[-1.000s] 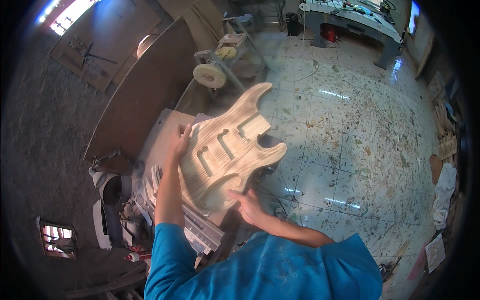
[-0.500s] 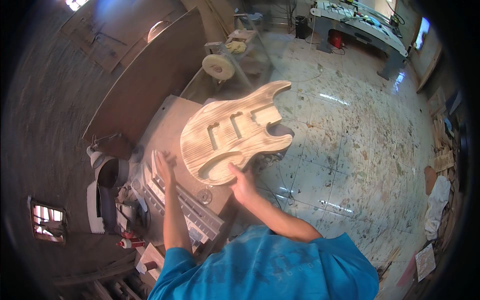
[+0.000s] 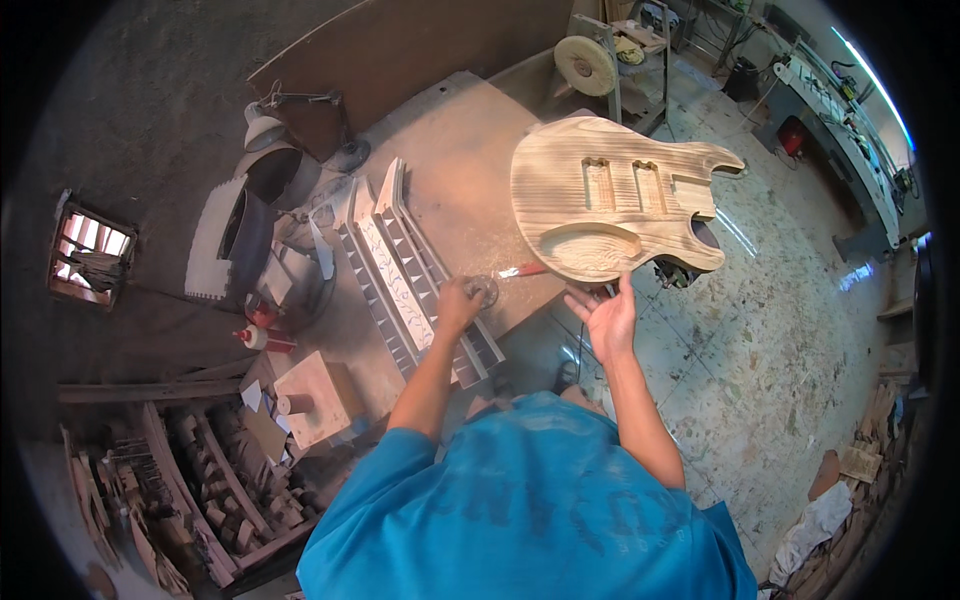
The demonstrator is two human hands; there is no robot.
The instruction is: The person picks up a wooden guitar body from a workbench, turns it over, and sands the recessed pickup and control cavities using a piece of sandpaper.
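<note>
A pale wooden guitar body (image 3: 556, 186) with routed cavities lies flat at the bench's right end. My right hand (image 3: 610, 320) is open at its lower edge, palm up, fingers apart, fingertips near or against the rim. My left hand (image 3: 458, 305) is closed at a small round clear disc (image 3: 487, 291). Beside that disc lies a red-handled tool (image 3: 522, 270), partly under the body's edge. Just left of my left hand are long guitar neck pieces (image 3: 388, 260), one with a pale inlaid strip.
The wooden bench (image 3: 450, 140) holds a lamp (image 3: 262, 128), a red-capped bottle (image 3: 265, 340) and a wooden block (image 3: 315, 395). Behind stands a brown panel (image 3: 370, 60), with a pale wheel (image 3: 585, 65) right of it. Wood scraps (image 3: 200, 490) fill the lower left.
My right hand has released the guitar body, which now lies on the bench. My left hand has left the body and moved down to the small disc. The view has turned toward the bench.
</note>
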